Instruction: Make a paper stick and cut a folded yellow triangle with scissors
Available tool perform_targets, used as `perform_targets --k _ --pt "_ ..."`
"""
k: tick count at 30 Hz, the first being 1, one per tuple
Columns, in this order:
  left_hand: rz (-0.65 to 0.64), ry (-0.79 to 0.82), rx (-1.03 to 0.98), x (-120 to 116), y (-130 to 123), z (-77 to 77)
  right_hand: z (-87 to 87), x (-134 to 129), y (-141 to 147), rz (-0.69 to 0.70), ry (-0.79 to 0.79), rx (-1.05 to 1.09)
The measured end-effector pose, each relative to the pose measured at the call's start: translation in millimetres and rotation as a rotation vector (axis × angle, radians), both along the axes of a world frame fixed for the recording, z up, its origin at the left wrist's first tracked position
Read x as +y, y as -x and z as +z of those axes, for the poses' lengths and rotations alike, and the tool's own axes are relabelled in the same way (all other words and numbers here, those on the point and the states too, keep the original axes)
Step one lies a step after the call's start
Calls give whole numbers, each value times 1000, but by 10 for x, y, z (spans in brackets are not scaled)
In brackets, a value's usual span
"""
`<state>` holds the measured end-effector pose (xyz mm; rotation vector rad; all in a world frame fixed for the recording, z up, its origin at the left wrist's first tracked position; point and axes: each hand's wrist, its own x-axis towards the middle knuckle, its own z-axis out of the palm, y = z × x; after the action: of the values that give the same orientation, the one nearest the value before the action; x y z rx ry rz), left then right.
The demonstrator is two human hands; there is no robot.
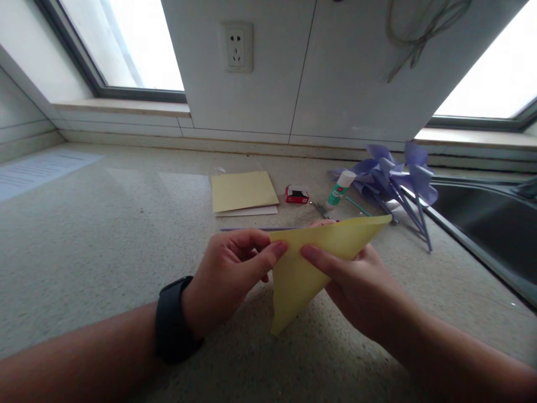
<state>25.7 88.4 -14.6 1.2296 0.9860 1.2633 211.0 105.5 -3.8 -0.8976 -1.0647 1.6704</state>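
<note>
A yellow sheet of paper [302, 280], folded into a triangle, is held up above the counter between both hands. My left hand [235, 274], with a dark watch band at the wrist, pinches the paper's upper left corner between thumb and fingers. My right hand [352, 285] grips it near the middle, thumb on the near face and fingers mostly hidden behind. One point of the triangle reaches out to the right, another hangs down. Just behind the paper lies a thin purple stick [255, 229], partly covered by it.
On the speckled counter [104, 252] lie a stack of yellow paper [243, 191], a small red box [297, 194], a glue stick [340, 189] and purple paper pinwheels [390, 173]. A sink [482, 218] is at the right, a printed sheet [42, 170] at the left.
</note>
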Motion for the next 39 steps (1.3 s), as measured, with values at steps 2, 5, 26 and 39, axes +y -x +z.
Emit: perform_targets --k 2,5,26,39 --pt "-6 2 -3 -4 0 -4 -6 3 0 -1 -4 17" --pt "-9 8 -11 3 -3 -7 -15 8 3 -20 -2 31" --pt "5 22 -48 17 -11 -10 -5 6 9 -12 -5 -30" --pt "-15 14 -69 19 -10 -14 -16 4 -2 5 -17 -9"
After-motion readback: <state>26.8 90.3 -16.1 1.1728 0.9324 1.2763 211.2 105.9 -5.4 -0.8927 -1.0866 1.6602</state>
